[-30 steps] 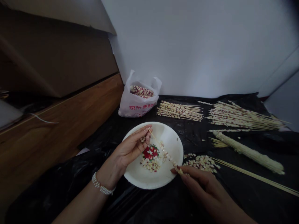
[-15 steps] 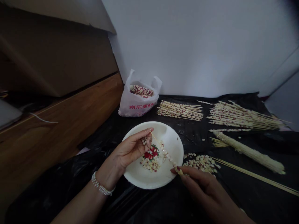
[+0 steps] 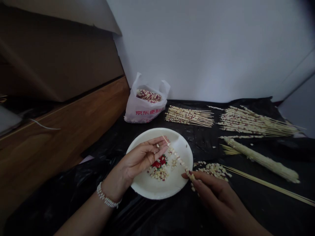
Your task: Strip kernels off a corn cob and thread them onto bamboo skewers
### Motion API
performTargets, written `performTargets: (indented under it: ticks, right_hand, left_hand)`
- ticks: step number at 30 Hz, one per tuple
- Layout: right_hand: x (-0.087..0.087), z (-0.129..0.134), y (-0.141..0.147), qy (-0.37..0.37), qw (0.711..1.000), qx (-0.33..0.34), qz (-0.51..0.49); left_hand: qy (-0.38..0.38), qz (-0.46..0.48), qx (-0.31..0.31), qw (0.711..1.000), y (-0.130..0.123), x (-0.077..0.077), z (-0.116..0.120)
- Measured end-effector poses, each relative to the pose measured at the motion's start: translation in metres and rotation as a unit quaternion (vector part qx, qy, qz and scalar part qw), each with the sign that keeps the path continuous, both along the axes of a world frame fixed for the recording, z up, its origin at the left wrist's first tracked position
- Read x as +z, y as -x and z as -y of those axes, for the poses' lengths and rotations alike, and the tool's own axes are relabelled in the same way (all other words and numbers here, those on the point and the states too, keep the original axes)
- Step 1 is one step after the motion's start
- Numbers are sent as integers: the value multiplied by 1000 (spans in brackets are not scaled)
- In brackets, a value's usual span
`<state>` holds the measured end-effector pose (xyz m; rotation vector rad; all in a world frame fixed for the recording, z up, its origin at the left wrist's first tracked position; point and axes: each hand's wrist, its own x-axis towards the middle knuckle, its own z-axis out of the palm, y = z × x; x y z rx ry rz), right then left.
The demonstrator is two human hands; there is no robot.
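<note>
My right hand (image 3: 215, 193) grips the lower part of a skewer (image 3: 180, 161) threaded with pale and purple corn kernels. The skewer slants up to the left over a white bowl (image 3: 181, 147), its bare tip beside the fingertips of my left hand (image 3: 141, 159). That hand is palm-up, thumb and fingers drawn together around a few kernels, with one pale kernel near the skewer's tip. Loose kernels (image 3: 158, 174) lie in the bowl on a red and green printed pattern. Right of the bowl is a heap of kernels (image 3: 215, 170), partly behind my right hand.
A white plastic bag (image 3: 145, 113) holds speckled corn cobs (image 3: 149, 95). Filled skewers lie in two piles, a smaller one (image 3: 184, 115) and a larger one (image 3: 251, 121). A stripped cob (image 3: 265, 160) and bare skewers (image 3: 270, 185) rest on black plastic sheeting (image 3: 98, 183). Cardboard (image 3: 49, 49) stands left.
My left hand's fingertips have moved slightly right and its fingers are straighter. The skewer's tip has shifted right, and a kernel now shows near it. My right hand keeps its grip.
</note>
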<state>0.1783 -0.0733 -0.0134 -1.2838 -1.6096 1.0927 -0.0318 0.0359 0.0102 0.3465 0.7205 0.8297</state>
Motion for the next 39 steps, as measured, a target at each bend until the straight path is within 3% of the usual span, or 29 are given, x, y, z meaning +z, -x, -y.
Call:
performTargets:
  ticks: [7, 10, 17, 39]
  right_hand:
    - [-2, 0, 1, 3, 1000, -1, 7]
    - [-3, 0, 2, 4, 1000, 6, 5]
    - [-1, 1, 4, 11, 1000, 17, 9]
    - [-7, 0, 2, 33, 999, 31, -7]
  left_hand:
    - [49, -15, 125, 991, -1, 10, -3]
    - [69, -23, 146, 987, -1, 10, -4]
    - [28, -10, 119, 992, 4, 1, -11]
    - [-29, -65, 94, 993, 6, -5, -9]
